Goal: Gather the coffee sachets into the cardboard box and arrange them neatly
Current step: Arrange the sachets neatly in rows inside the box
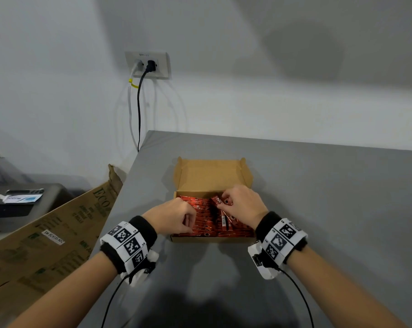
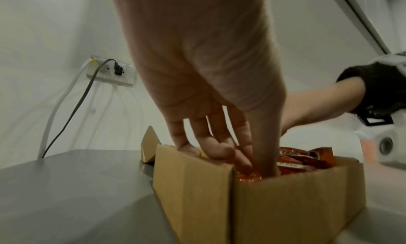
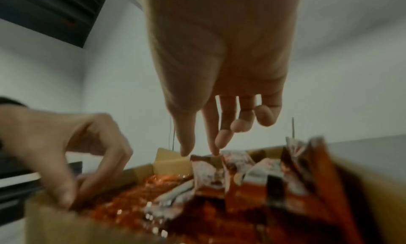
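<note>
An open cardboard box (image 1: 212, 174) (image 2: 285, 204) (image 3: 54, 227) sits on the grey table (image 1: 318, 209), packed with red coffee sachets (image 1: 205, 218) (image 2: 307, 158) (image 3: 241, 187). My left hand (image 1: 188, 221) (image 2: 252, 164) (image 3: 72, 192) reaches into the box's near left corner, with thumb and curled fingers pinching into the sachets there. My right hand (image 1: 226, 198) (image 3: 199, 154) is over the far right part, thumb and index tips pinching the top of one raised, tilted sachet (image 1: 218, 201) (image 3: 204, 162). The right wrist view is blurred.
A large printed carton (image 1: 58, 233) leans against the table's left edge. Beyond it stands a dark appliance with a white tube (image 1: 20, 198) on top. A wall socket (image 1: 147, 65) with two cables hangs behind the table's far left corner.
</note>
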A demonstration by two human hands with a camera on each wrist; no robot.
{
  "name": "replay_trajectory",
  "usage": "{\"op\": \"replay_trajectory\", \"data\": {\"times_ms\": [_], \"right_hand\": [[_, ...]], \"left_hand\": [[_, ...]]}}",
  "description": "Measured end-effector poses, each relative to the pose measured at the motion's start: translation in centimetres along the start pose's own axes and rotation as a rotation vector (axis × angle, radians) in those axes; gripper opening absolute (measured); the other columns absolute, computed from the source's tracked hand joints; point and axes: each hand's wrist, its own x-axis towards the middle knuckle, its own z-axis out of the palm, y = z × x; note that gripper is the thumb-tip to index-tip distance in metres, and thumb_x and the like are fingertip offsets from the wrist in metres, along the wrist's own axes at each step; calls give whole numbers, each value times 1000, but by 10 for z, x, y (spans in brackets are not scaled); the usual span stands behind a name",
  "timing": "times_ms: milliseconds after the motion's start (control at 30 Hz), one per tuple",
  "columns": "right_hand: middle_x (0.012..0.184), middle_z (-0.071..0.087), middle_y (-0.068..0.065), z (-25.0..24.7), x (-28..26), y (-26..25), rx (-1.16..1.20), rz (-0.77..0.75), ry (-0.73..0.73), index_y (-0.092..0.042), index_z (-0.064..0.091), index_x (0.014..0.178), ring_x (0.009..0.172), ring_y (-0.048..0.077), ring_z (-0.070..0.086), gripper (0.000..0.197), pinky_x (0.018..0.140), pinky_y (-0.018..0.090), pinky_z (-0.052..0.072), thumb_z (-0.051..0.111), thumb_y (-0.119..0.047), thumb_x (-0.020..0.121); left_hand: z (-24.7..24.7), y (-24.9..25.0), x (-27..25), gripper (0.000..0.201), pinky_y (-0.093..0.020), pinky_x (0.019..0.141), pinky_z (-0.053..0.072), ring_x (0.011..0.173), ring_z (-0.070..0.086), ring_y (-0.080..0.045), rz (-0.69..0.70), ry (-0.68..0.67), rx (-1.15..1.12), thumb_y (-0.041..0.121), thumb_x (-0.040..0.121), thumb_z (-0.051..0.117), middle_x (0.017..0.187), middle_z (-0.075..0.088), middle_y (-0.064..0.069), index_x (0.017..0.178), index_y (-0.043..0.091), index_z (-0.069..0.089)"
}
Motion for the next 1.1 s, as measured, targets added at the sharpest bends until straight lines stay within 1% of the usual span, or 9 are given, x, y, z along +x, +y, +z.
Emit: {"op": "replay_trajectory", "data": {"times_ms": [133, 300, 467, 567, 700, 800, 933, 1000, 1100], "right_hand": [[102, 57, 1, 9, 3, -3, -22, 3, 9, -14, 64, 101, 95, 19, 54, 28, 77, 32, 46, 65, -37, 84], [73, 65, 4, 0, 3, -6, 156, 16, 76, -9, 68, 72, 67, 16, 60, 13, 66, 36, 55, 64, -17, 81], [67, 59, 9, -22, -7, -27, 538, 60, 306, -8, 52, 73, 57, 18, 59, 13, 55, 29, 49, 60, -11, 83], [63, 53, 2, -21, -14, -44, 742, 57, 286, -18, 39, 73, 45, 6, 56, 25, 43, 11, 39, 58, -5, 84], [85, 58, 9, -6, -14, -46, 812, 104, 465, -19, 36, 102, 69, 13, 58, 37, 58, 8, 42, 63, -7, 80], [87, 61, 3, 0, -14, -38, 794, 74, 418, -21, 36, 125, 77, 11, 61, 52, 68, 11, 47, 66, -15, 83], [80, 65, 2, -1, -20, -37, 916, 4, 280, -11, 61, 98, 66, 12, 67, 19, 60, 28, 58, 67, -22, 85], [77, 65, 4, 1, -21, -34, 955, -14, 214, -7, 62, 92, 63, 15, 68, 16, 61, 31, 59, 61, -23, 89], [77, 62, 4, 3, -19, -28, 765, -79, 234, -6, 59, 89, 68, 17, 64, 13, 65, 28, 54, 52, -16, 94]], "left_hand": [[-7, 1, -3, 8, -5, 59, 40, 66, 52, 2, -12, 75, 15, 22, 84, 66, 84, 64, 5, 82, 14, 65], [-11, 0, -8, 12, -6, 60, 39, 65, 51, 4, -11, 219, -31, 26, 87, 63, 84, 64, 6, 86, 15, 65], [-7, 16, -6, 39, -9, 67, 38, 74, 49, -1, 41, 321, -46, 44, 87, 57, 88, 50, 15, 114, 17, 58], [-2, 28, -1, 41, -23, 71, 46, 78, 52, -9, 134, 409, 19, 45, 83, 62, 93, 56, 8, 109, 14, 57], [-1, 31, 0, 28, -29, 69, 49, 71, 51, -12, 134, 497, -42, 14, 84, 65, 84, 56, 2, 111, 7, 62], [1, 27, -1, 29, -25, 69, 49, 72, 53, -11, 144, 469, -73, 16, 85, 65, 85, 62, -2, 113, 8, 63], [5, 23, -2, 22, -27, 76, 50, 81, 60, -16, 142, 463, -62, 17, 87, 63, 91, 67, -6, 107, 8, 66], [5, 17, -2, 22, -27, 83, 49, 90, 62, -17, 126, 465, -49, 15, 91, 57, 99, 69, -6, 109, 7, 65], [-1, 9, -4, 24, -16, 84, 43, 90, 61, -13, 69, 488, -108, 13, 94, 52, 100, 66, -3, 115, 8, 63]]}}
